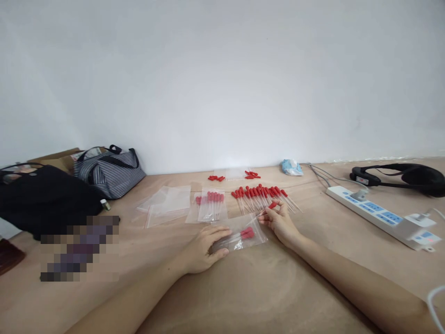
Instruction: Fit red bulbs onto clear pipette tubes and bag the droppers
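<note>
A clear plastic bag (pixel 236 242) lies in front of me with a few red-topped glass droppers (pixel 247 233) inside. My left hand (pixel 205 246) holds the bag's left end, fingers over it and thumb at its lower edge. Near the bag's upper right corner, my right hand (pixel 280 221) pinches a dropper by its red bulb (pixel 273 205), the tube pointing left toward the bag. Whether its tip is inside the bag is too small to tell. Behind that hand spreads a row of loose red-topped droppers (pixel 259 192). Filled bags (pixel 212 204) lie to the left of the row.
Flat plastic bags (pixel 170 202) lie left of the filled ones. More droppers (pixel 252 175) rest near the wall. A power strip (pixel 378 213) and black headgear (pixel 399 177) are at right, a blue-white packet (pixel 292 167) at the back, a striped bag (pixel 113 171) and black bag (pixel 52 199) at left.
</note>
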Demonstrator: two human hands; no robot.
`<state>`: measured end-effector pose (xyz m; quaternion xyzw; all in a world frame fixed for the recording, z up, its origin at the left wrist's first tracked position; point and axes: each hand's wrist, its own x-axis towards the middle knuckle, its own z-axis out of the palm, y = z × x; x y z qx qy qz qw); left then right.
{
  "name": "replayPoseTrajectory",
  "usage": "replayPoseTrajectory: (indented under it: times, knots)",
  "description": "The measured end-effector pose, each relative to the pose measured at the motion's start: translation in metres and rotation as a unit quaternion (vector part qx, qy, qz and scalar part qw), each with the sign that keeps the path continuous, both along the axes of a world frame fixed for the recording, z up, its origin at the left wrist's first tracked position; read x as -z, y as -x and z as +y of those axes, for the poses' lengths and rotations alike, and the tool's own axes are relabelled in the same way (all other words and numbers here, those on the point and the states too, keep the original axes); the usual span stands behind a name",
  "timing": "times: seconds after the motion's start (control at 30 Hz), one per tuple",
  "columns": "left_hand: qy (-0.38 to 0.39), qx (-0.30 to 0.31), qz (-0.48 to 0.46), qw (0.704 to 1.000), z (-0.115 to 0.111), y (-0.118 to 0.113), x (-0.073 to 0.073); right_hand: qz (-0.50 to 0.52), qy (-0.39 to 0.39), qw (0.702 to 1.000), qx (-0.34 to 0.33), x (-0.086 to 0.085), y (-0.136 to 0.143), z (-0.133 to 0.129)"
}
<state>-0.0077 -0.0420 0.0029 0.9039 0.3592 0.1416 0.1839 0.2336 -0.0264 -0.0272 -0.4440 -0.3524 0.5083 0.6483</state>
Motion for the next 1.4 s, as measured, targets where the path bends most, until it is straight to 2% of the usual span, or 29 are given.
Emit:
replayPoseTrajectory:
  times: [0.23,0.43,0.5,0.67,0.73,0.8,0.9,0.97,1.03,1.1,1.17,1.23,1.33,1.4]
  knots:
    - [-0.003,0.001,-0.022,1.000,-0.001,0.000,-0.001,-0.015,0.044,0.997,-0.053,-0.001,0.013,-0.007]
    - [-0.006,0.007,-0.019,1.000,-0.001,0.000,0.000,-0.072,0.065,0.985,-0.142,-0.003,0.011,-0.008]
    - [-0.006,0.004,-0.016,1.000,-0.001,0.000,0.000,-0.087,0.063,0.985,-0.137,-0.001,0.010,-0.006]
    - [-0.003,0.002,-0.013,1.000,-0.001,0.000,-0.001,-0.144,0.019,0.987,-0.072,0.002,0.014,-0.005]
    - [-0.005,0.002,-0.013,1.000,-0.001,0.000,-0.001,-0.166,0.000,0.981,-0.095,0.001,0.017,-0.006]
    - [-0.008,0.002,-0.012,1.000,-0.001,0.000,-0.001,-0.176,-0.016,0.973,-0.146,-0.001,0.019,-0.009]
    - [-0.010,0.005,-0.012,1.000,-0.001,0.000,-0.002,-0.186,-0.002,0.964,-0.189,-0.002,0.018,-0.010]
    - [-0.011,0.009,-0.010,1.000,0.000,0.000,-0.001,-0.206,0.018,0.962,-0.176,-0.001,0.014,-0.007]
    - [-0.012,0.009,-0.006,1.000,0.000,0.000,-0.001,-0.257,0.010,0.958,-0.129,0.000,0.004,0.001]
    - [-0.011,0.007,-0.003,1.000,0.001,0.000,0.000,-0.352,-0.024,0.935,-0.042,-0.002,-0.011,0.011]
    - [-0.011,0.007,-0.001,1.000,0.001,0.000,-0.001,-0.471,-0.044,0.878,0.067,-0.007,-0.033,0.024]
    - [-0.012,0.009,0.003,1.000,0.001,0.000,-0.001,-0.558,0.013,0.816,0.151,-0.012,-0.058,0.036]
    - [-0.016,0.008,0.013,1.000,0.000,0.000,-0.002,-0.628,0.126,0.745,0.186,-0.013,-0.092,0.050]
    - [-0.017,0.007,0.019,1.000,0.000,-0.001,-0.003,-0.635,0.175,0.731,0.176,-0.007,-0.107,0.056]
